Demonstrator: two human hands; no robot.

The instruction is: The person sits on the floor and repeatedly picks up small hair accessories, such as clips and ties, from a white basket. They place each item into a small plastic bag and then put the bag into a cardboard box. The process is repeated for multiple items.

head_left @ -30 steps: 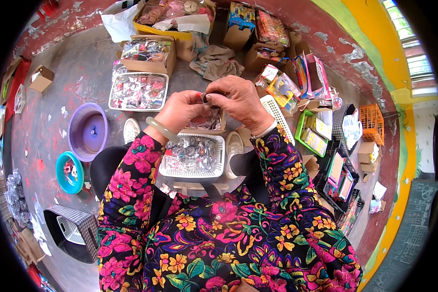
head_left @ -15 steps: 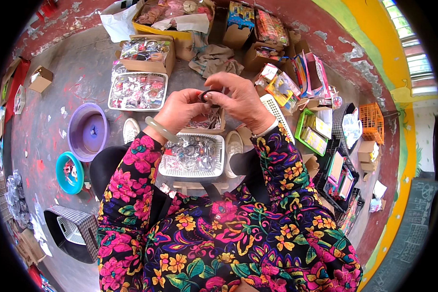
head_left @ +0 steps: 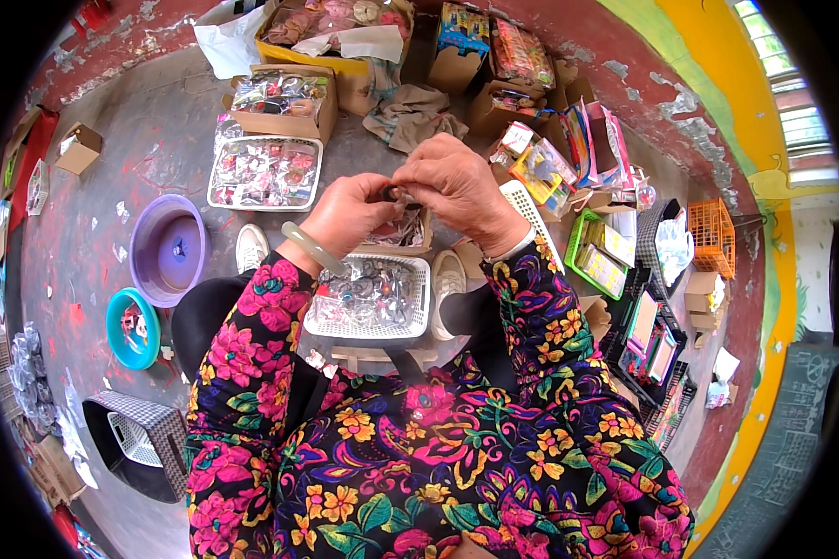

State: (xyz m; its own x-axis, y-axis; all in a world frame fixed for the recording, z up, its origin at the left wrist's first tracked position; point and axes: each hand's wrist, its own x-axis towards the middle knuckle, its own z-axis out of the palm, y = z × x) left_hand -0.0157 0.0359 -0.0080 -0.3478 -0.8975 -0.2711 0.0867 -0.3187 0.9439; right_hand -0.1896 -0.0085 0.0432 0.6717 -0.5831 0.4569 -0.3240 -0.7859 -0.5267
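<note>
My left hand (head_left: 350, 212) and my right hand (head_left: 461, 189) meet in front of me, their fingers pinched on a small dark band (head_left: 391, 193), which looks like a hair tie. Most of it is hidden behind the fingers. Directly below, a cardboard box (head_left: 393, 250) holds small packaged pieces, partly covered by my hands. Closer to my body is a white plastic basket (head_left: 368, 330) full of clear packets with dark and coloured bits. A pale bangle circles my left wrist.
Another white basket (head_left: 316, 177) of packets stands at the far left, near an open carton (head_left: 321, 128). A purple basin (head_left: 196, 228) and a teal basin (head_left: 114, 334) lie left. On the right are a green basket (head_left: 576, 244), black crates (head_left: 617, 350) and an orange crate (head_left: 715, 233).
My right hand's fingers have closed down toward my left hand's fingertips. The dark band, seen as a loop before, is now mostly covered.
</note>
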